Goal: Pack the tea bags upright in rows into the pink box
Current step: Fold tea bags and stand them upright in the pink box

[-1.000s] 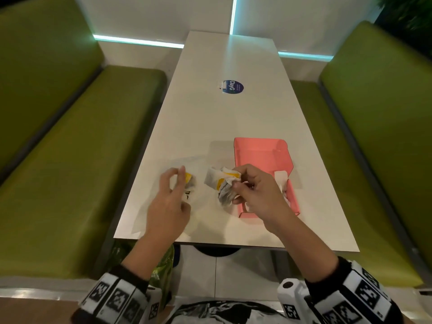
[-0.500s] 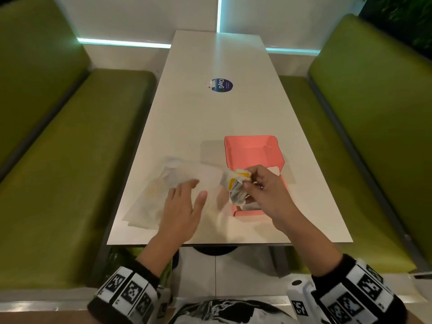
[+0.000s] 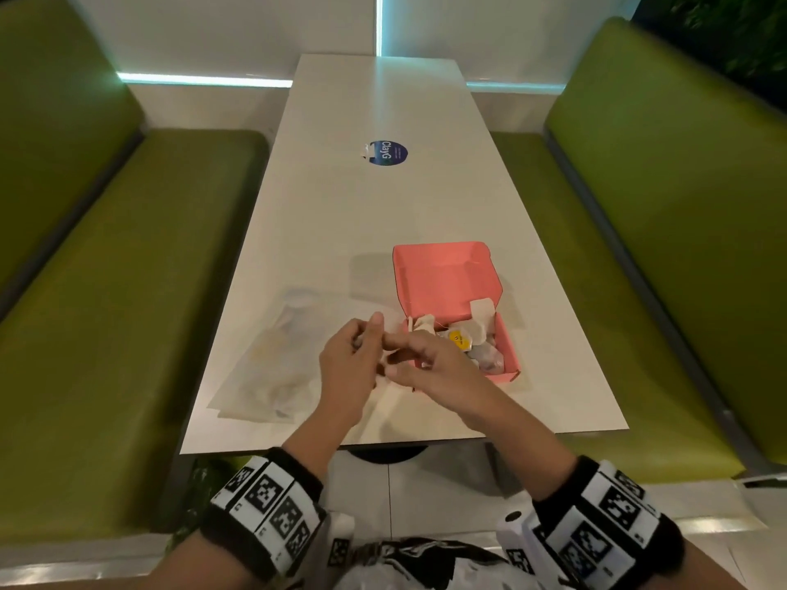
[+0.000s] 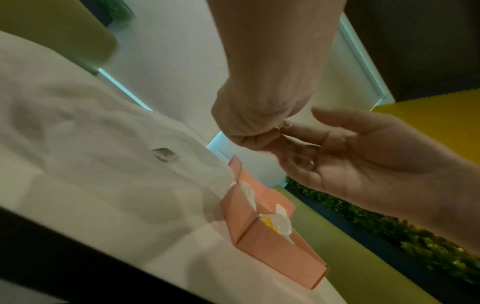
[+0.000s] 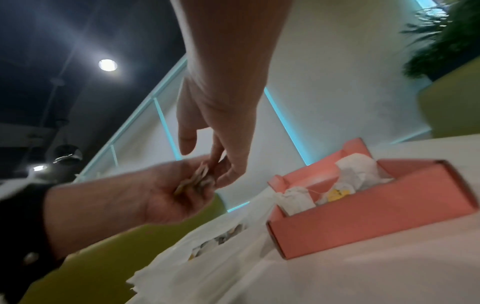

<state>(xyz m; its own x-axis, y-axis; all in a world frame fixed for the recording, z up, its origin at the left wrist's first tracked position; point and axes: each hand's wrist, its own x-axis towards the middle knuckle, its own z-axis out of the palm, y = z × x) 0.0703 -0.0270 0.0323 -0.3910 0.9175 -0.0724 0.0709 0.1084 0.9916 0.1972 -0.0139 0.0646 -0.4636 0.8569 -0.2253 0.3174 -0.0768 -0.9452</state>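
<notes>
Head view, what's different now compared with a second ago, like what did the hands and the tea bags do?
The bunch of tea bags the right hand held beside the pink box now lies inside it, released. The left hand left the table and met the right one in front of the box; together they pinch something small and pale, too blurred to name. A clear plastic bag now lies at left. Box and table stayed put.

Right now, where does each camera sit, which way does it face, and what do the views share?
Head: above the table's near end, looking forward and down; left hand and right hand show.
Left wrist: low behind the left hand, facing the pink box; the right hand's palm shows.
Right wrist: low, looking upward past the right hand; the left hand grips a held tea bag.
Shared: all three show both hands meeting beside the pink box.
</notes>
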